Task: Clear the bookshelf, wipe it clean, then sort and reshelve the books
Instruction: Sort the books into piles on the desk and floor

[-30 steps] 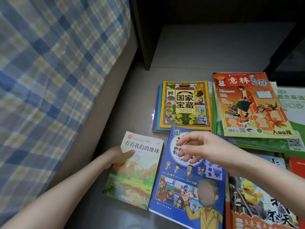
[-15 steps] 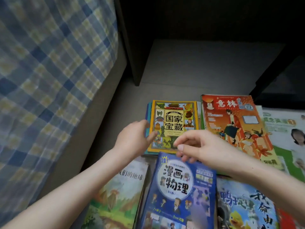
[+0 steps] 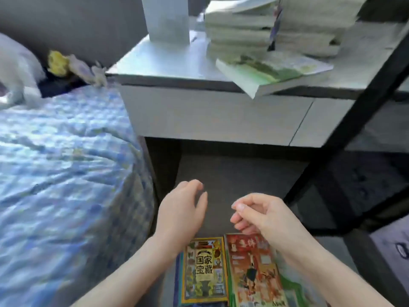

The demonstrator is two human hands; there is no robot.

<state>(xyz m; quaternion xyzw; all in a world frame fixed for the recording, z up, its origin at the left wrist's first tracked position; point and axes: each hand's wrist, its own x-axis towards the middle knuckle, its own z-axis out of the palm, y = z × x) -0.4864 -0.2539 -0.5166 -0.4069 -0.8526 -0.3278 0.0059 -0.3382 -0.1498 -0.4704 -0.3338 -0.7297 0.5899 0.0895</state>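
Head view: left hand (image 3: 183,209) and right hand (image 3: 259,216) hover empty.
Both loosely curled, near yellow picture-cover book (image 3: 204,271) and red paper magazine (image 3: 254,275).

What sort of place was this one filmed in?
Most likely a bedroom: a bed with blue-and-yellow checked bedding and a white pillow on the left, beside it a grey bedside cabinet carrying stacked paperback books, with colourful illustrated books lying lower down.

Bright daylight, heavy motion blur, dark shelf recess, wide-angle bending
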